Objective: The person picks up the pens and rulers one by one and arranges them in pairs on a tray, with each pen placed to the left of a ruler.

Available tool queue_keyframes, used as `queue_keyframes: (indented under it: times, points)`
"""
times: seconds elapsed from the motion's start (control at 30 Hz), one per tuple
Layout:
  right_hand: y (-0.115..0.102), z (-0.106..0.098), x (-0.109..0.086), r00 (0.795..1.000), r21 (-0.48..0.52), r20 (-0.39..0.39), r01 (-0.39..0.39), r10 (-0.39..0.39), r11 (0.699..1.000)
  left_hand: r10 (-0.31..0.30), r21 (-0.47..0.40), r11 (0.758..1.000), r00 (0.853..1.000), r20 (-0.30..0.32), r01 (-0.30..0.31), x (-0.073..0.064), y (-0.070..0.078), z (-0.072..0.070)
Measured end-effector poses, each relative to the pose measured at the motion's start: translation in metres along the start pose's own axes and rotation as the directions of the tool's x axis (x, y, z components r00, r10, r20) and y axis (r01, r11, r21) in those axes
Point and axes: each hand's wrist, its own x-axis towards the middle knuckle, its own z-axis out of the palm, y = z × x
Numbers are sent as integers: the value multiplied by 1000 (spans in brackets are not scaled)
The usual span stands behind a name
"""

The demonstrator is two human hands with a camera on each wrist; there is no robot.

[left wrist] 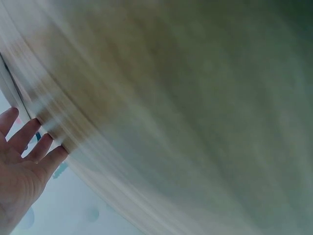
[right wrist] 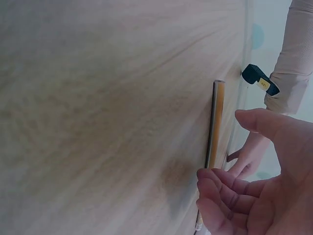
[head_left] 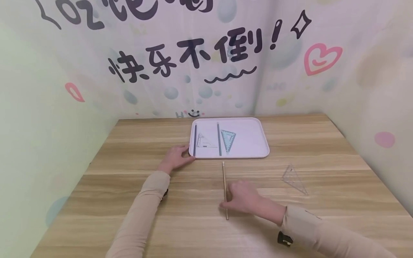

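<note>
A yellow-and-black pencil (head_left: 224,175) lies lengthwise on the table in front of the tray. My right hand (head_left: 243,197) is at it, thumb on the left side and fingers on the right. From the right wrist view, the fingertips are right beside the pencil (right wrist: 216,122), while the thumb stands apart from it. My left hand (head_left: 175,157) touches the front left corner of a white tray (head_left: 250,138), its fingers extended along the edge. On the tray lie two dark pencils, one by the left rim (head_left: 195,136), a clear set square (head_left: 204,143) and a teal set square (head_left: 227,142).
Another clear set square (head_left: 293,181) lies on the wooden table (head_left: 106,200), to the right of my right hand. Behind the tray, a printed curtain (head_left: 226,96) hangs along the table's back edge. Walls rise on both sides.
</note>
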Motion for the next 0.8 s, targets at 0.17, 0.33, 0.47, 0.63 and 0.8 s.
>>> queue_keyframes:
  times: [0.17, 0.33, 0.47, 0.63, 0.8]
  points:
    - [1, 4, 0, 1000, -12, 2, 20, -20, 1000, 26, -26, 999, 999, -22, -27, 0, -2, 0]
    - [0, 5, 0, 1000, 28, 17, 25, -25, 999, 42, -28, 999, 999, -28, -43, 1, -4, 2]
    - [-1, 5, -2, 999, 76, 23, 25, -27, 997, 23, -27, 999, 1000, -4, -23, 2, -2, 1]
    - [0, 7, -2, 999, 167, 29, 18, -23, 986, 10, 0, 1000, 1000, 3, -10, 2, 0, 0]
    - [1, 11, -1, 999, 237, 33, 3, -11, 972, 2, -18, 1000, 1000, 10, -2, 0, 1, -1]
